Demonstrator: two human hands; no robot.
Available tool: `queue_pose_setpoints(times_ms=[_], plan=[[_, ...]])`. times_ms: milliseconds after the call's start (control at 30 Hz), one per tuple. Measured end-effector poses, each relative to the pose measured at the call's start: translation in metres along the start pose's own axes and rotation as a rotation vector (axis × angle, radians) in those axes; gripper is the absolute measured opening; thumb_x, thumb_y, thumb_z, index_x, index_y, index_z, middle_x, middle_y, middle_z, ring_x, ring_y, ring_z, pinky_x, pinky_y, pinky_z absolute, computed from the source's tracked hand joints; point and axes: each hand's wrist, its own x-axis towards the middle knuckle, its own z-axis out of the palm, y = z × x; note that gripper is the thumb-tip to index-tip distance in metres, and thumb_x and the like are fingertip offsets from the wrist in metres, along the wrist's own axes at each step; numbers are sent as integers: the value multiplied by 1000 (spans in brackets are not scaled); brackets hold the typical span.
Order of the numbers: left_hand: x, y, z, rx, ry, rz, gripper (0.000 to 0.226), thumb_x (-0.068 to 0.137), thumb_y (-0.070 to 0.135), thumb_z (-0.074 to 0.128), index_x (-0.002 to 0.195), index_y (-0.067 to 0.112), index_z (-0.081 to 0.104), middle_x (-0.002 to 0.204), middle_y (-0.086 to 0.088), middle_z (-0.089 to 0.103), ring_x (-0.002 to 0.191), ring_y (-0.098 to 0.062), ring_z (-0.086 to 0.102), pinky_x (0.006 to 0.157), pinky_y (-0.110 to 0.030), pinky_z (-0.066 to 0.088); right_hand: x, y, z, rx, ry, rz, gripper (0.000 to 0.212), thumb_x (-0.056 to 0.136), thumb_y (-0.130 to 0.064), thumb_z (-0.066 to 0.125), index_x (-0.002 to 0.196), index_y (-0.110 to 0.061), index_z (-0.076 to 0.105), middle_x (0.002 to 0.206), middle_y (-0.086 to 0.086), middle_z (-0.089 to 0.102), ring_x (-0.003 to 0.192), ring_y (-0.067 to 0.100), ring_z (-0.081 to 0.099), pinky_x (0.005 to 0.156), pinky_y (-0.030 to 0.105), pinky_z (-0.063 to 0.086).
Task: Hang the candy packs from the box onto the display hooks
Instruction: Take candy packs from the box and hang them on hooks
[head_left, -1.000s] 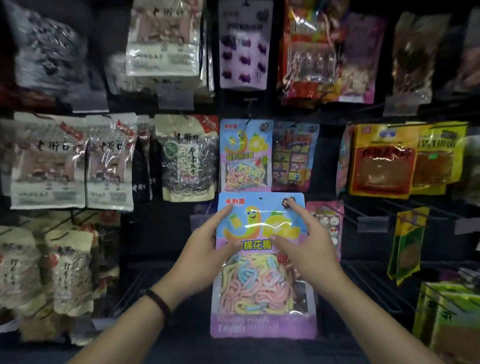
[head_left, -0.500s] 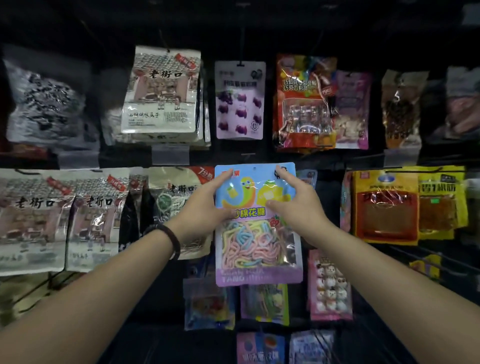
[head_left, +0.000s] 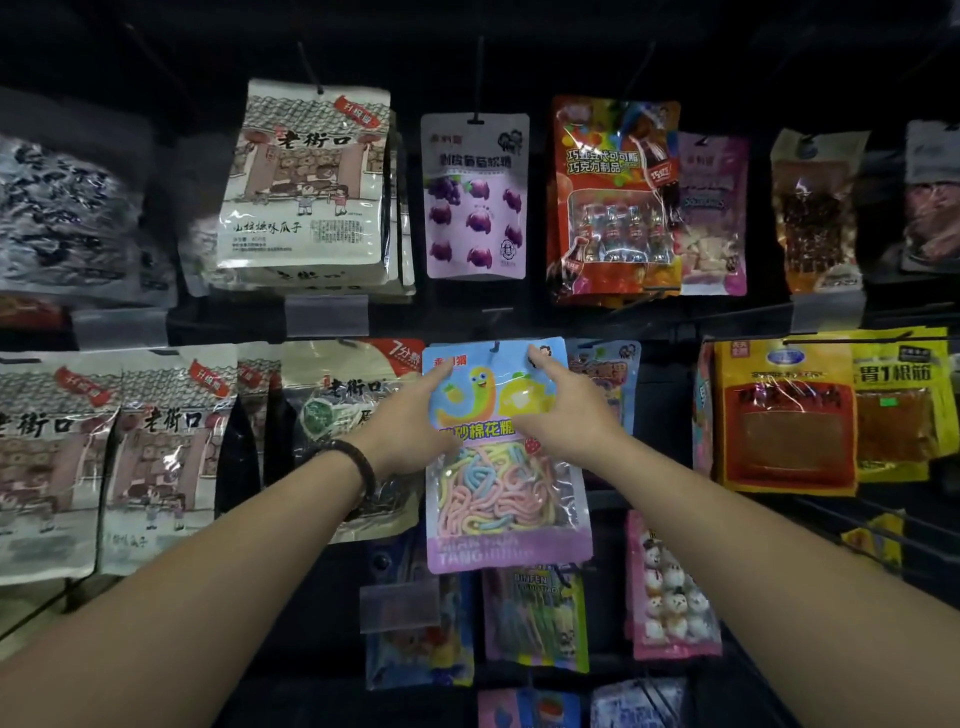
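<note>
So both hands are on the pack (head_left: 506, 499) right now. The left hand (head_left: 415, 415) has its left side and the right hand (head_left: 566, 410) its right side. On each one the index finger lies straight up the front and the thumb sits across the print. The other fingers are hidden, I'd guess tucked behind it, so it looks like a light two-sided pinch and not a fist.

The pack is in the middle row of the rack, under the purple grape pack (head_left: 475, 197) and just beside the seed packs (head_left: 343, 431) on the left.

What matters here is the hook (head_left: 496, 346). It pokes out right at the centre of the pack's top edge, between the two index fingertips. The right fingertip looks a touch nearer to it than the left. The pack stands upright with its long axis vertical, header up toward the hook and front facing out.

I can't tell if the hole is already over the hook or only lined up with it. My guess is the next bit is a small push back onto it while keeping the pack level.
</note>
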Motion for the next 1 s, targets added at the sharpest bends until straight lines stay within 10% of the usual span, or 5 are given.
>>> queue_pose_setpoints(times_ms=[133,267,500,733,1000], plan=[[10,-7,15,82,-62,-116,104,90,19,78,168,40,11,162,-7,46,109,-28,70,80,-35,60,16,-2,12,-87,-58,81,116,83,-15,84,164,-56,11,156,21,37,84,28,72,55,28,51],[14,-13,25,106,-80,-188,95,95,26,73,168,40,14,159,-7,47,66,-14,63,47,-19,47,18,-8,22,-100,-76,144,115,90,-9,79,164,-56,4,171,21,1,89,36,73,57,32,57],[-14,-7,25,171,-74,-113,78,98,33,71,164,24,31,156,-10,50,117,-26,65,99,-34,55,4,9,27,-199,-49,94,95,94,-16,72,167,-44,18,157,5,16,97,30,65,81,40,60],[-132,4,51,370,122,193,34,97,40,64,129,32,58,119,9,60,107,-19,62,85,-44,58,-128,25,36,-571,-15,-666,40,93,-24,61,132,-16,65,119,4,58,105,28,62,76,43,57],[-314,-67,165,376,-222,-132,29,99,48,60,126,39,56,121,13,61,110,-16,64,88,-39,57,-300,124,117,-474,-361,-282,49,98,-43,57,142,-22,55,129,0,53,118,26,58,95,42,53]])
